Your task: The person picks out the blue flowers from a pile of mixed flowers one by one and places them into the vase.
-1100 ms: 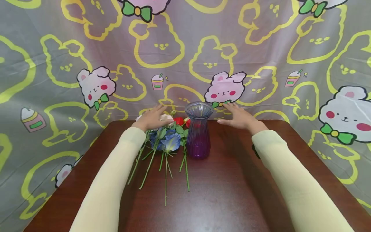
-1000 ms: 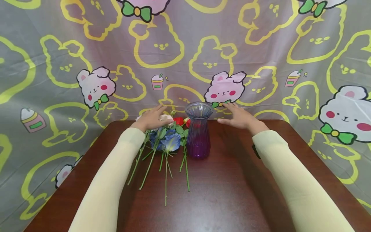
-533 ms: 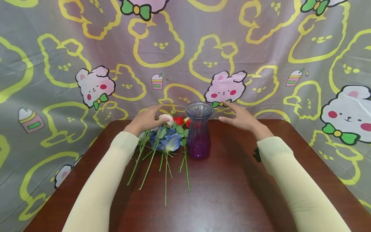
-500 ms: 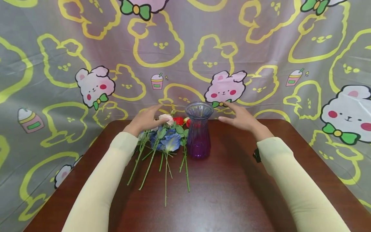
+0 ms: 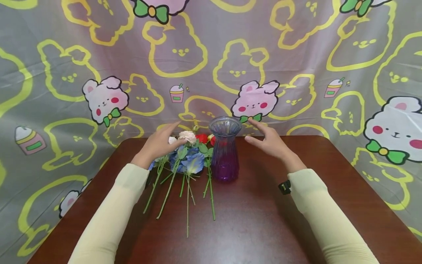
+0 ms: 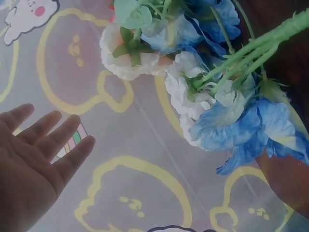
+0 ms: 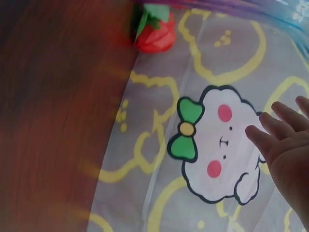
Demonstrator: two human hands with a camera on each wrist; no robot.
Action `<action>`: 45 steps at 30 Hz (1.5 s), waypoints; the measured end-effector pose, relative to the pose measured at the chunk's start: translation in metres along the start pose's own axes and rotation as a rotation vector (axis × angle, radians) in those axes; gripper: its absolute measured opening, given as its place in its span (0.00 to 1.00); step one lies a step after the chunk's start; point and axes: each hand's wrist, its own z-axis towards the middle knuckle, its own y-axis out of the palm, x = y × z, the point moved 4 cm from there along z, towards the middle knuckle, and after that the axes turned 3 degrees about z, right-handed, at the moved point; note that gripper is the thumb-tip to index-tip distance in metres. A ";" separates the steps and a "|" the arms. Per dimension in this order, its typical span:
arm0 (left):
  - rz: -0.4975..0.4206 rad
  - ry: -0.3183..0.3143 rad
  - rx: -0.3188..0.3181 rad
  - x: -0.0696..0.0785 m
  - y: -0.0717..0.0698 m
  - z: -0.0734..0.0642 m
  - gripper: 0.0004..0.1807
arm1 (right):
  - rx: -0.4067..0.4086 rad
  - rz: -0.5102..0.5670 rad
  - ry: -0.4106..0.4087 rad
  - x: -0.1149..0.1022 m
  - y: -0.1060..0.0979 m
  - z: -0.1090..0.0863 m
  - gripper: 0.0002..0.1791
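Observation:
A ribbed glass vase [image 5: 225,154], clear at its rim and purple toward the base, stands upright near the back of the table. Left of it lies a bunch of artificial flowers: a blue flower [image 5: 192,162], a pale pink bloom [image 5: 187,137] and a red rose [image 5: 202,138], their green stems pointing toward me. My left hand [image 5: 160,142] hovers by the flowers with fingers extended, and its wrist view shows white and blue blooms [image 6: 224,123] apart from it. To the right of the vase, my right hand [image 5: 270,142] is raised with spread fingers, holding nothing.
The dark brown wooden table [image 5: 244,223] has rounded back corners. Right behind it hangs a grey curtain [image 5: 201,33] with yellow outlines and white rabbit heads. A black wrist device [image 5: 285,187] sits below my right sleeve.
Both hands have drawn back slightly toward me, the left one also a little leftward, uncovering more of the pale blooms. Vase and flowers have stayed in place.

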 end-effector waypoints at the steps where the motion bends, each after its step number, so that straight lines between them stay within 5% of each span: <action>1: 0.002 -0.004 0.005 0.000 0.000 -0.003 0.47 | 0.006 0.025 -0.006 -0.001 0.003 -0.001 0.38; 16: 0.004 -0.078 0.040 -0.009 0.001 -0.043 0.42 | 0.060 0.221 -0.041 -0.009 0.043 -0.003 0.37; 31: -0.009 -0.139 -0.021 -0.021 0.009 -0.073 0.39 | 0.057 0.327 0.004 -0.003 0.069 0.006 0.39; 40: -0.026 -0.152 -0.039 -0.030 0.014 -0.082 0.38 | 0.032 0.418 0.035 -0.031 0.067 -0.002 0.38; 45: -0.042 -0.190 -0.042 -0.038 0.015 -0.085 0.37 | 0.028 0.484 0.032 -0.029 0.074 -0.003 0.39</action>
